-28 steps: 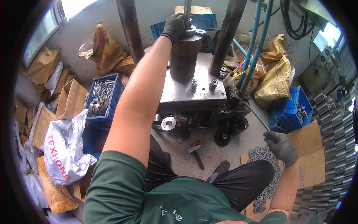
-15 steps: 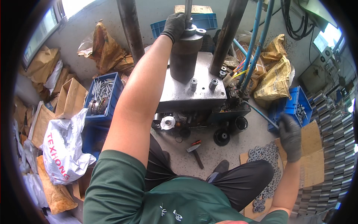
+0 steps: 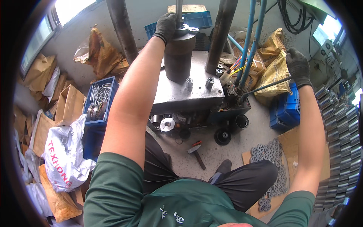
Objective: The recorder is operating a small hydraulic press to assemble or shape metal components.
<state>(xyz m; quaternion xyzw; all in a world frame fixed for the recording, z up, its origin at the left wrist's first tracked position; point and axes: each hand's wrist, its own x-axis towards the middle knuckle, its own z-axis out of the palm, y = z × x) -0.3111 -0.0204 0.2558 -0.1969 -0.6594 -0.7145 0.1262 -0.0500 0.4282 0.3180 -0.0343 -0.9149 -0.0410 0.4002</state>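
Note:
My gloved left hand (image 3: pixel 166 27) is up at the top of a dark steel cylinder (image 3: pixel 177 60), its fingers curled beside the upright metal rod (image 3: pixel 179 9). What those fingers grip is hidden. A metal ring (image 3: pixel 183 30) sits around the rod's foot, and a second ring (image 3: pixel 193 30) lies beside it on the cylinder top. The cylinder stands on a thick steel plate (image 3: pixel 170 94), which also carries two small round bushings (image 3: pixel 189 83). On the right, my gloved right hand (image 3: pixel 298 68) is closed around the end of a long dark lever (image 3: pixel 268 87), which slopes up toward it from the machine.
Two thick steel columns (image 3: pixel 123 32) and blue hoses (image 3: pixel 251 38) rise from the machine. A hammer (image 3: pixel 197 155) lies on the floor. Many metal rings (image 3: pixel 266 159) cover cardboard at right. Blue crates (image 3: pixel 285 109), a crate of bolts (image 3: pixel 100 100) and a white sack (image 3: pixel 62 155) stand around.
My right hand has swung upward, and the lever has risen with it from a downward slope to an upward one. My left hand stays at the rod. The whole view has shifted slightly.

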